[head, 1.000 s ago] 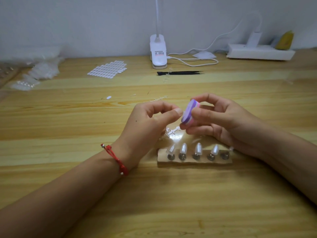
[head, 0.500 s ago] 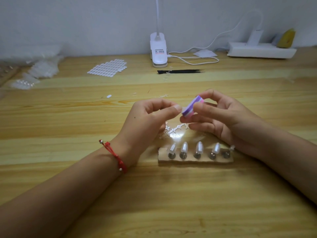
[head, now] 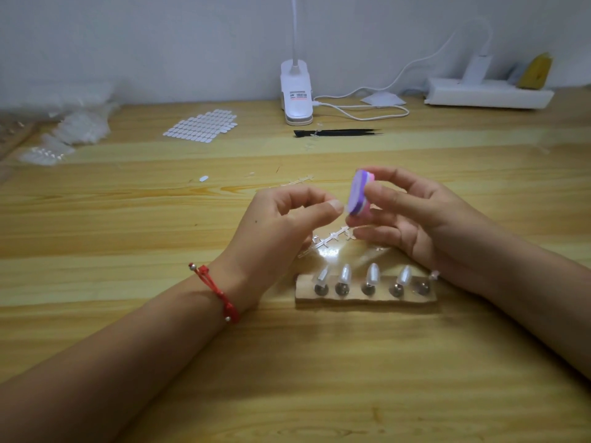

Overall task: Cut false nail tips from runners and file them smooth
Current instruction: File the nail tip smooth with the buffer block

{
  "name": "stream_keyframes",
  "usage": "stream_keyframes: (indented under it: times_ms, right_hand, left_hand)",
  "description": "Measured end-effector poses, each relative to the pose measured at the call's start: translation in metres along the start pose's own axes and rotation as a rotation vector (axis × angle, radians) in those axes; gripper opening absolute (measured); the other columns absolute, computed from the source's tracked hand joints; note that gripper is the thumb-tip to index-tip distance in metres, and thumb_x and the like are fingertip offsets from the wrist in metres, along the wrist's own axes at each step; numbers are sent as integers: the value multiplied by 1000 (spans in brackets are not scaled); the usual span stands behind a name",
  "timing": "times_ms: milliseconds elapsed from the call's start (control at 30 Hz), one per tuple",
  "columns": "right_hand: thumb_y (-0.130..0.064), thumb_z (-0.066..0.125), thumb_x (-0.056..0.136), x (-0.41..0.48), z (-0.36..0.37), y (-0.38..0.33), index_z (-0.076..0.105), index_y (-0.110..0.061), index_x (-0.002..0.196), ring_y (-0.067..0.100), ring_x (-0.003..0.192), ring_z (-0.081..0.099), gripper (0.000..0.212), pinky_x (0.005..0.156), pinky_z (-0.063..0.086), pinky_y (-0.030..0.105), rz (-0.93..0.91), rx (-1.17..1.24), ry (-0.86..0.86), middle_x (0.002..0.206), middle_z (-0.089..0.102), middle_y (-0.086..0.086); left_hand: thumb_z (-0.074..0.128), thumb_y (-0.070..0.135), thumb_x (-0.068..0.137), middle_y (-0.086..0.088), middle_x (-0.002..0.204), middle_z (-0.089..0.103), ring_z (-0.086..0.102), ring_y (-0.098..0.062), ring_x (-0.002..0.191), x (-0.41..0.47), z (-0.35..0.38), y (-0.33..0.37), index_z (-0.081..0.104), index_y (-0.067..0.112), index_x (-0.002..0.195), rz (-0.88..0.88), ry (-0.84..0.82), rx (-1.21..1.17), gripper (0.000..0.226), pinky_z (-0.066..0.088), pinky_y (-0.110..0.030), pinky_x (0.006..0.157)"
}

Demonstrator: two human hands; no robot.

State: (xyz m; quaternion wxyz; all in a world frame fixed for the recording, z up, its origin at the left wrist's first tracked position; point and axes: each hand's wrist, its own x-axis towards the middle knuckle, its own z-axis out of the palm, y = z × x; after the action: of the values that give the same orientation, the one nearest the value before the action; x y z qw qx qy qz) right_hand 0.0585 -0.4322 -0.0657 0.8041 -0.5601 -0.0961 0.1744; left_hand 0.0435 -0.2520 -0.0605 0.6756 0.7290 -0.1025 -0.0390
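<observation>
My right hand (head: 412,219) grips a small purple and pink file block (head: 359,195), held upright above the table. My left hand (head: 281,225) has thumb and forefinger pinched together right against the block's left face; a clear nail tip between them is too small to make out. Under both hands lies a clear plastic runner (head: 332,241). In front of it a wooden holder (head: 364,294) carries several clear nail tips on metal pegs.
A sheet of nail tips (head: 201,126) lies at the back left beside clear plastic bags (head: 73,129). Black tweezers (head: 339,133), a white clip lamp (head: 296,94) with its cable, and a white power strip (head: 486,95) sit along the back. Another runner (head: 297,180) lies behind my left hand.
The file block has tilted from slanted to nearly upright and risen slightly in my right hand. My left hand stays pinched against it.
</observation>
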Motion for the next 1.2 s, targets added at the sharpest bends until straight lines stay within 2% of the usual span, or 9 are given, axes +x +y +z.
stream_keyframes:
  times_ms: [133,433,567,700,767,833,933,1033,1200]
  right_hand:
    - [-13,68,71,1,2,2,78,-18,93,17,66,70,25,61,58,24,0,-95,-59,78,71,7]
    - [-13,69,76,0,-2,2,77,-15,101,13,68,68,26,63,58,26,18,-98,-51,84,71,7]
    - [-15,64,79,2,-1,-1,72,-11,105,17,71,68,27,59,57,25,26,42,35,83,66,8]
    - [-9,43,88,1,4,-2,54,-7,92,19,56,59,11,58,59,34,10,165,137,70,49,9]
    - [-14,35,94,-3,9,-1,52,-12,85,15,48,38,20,41,49,28,-14,32,155,67,37,10]
    - [-33,40,94,-7,12,-2,51,-13,73,20,49,22,32,35,34,21,-82,-234,144,63,26,15]
    - [-58,62,84,-13,14,-9,50,-10,62,22,49,23,54,37,29,21,-241,-492,141,60,26,18]
    - [-41,79,73,-15,14,-9,69,-17,72,11,43,34,27,42,32,18,-421,-636,219,53,40,6]
    - [-35,76,71,-15,19,-3,75,-22,74,10,44,35,13,43,33,16,-496,-618,277,53,43,15]
  left_hand:
    - [61,9,87,12,40,41,29,0,34,1,0,-1,61,13,69,-11,38,-32,18,26,-9,37]
    - [62,10,87,14,50,45,37,0,39,0,1,-4,63,14,69,63,8,77,19,30,-8,42]
    - [72,18,81,-16,65,47,44,-15,56,-3,6,-3,67,20,67,108,-97,135,15,37,-20,55]
    - [74,18,76,15,45,46,40,1,38,-2,3,-2,70,14,73,85,37,7,6,30,-5,44]
    - [72,17,77,17,40,46,42,2,37,0,3,-2,72,9,80,66,97,-16,8,29,-3,42]
    - [74,25,73,17,42,47,41,2,38,0,3,-2,74,12,81,70,132,-45,15,29,-5,43]
    - [72,38,65,17,44,47,38,0,41,0,3,-3,75,18,77,80,162,-68,24,30,-7,44]
    - [71,36,67,16,45,46,41,1,41,-1,4,-2,74,16,78,110,130,-69,23,31,-6,45]
    - [68,30,71,16,43,48,38,0,39,-1,3,-2,73,12,81,124,65,-83,21,30,-5,44]
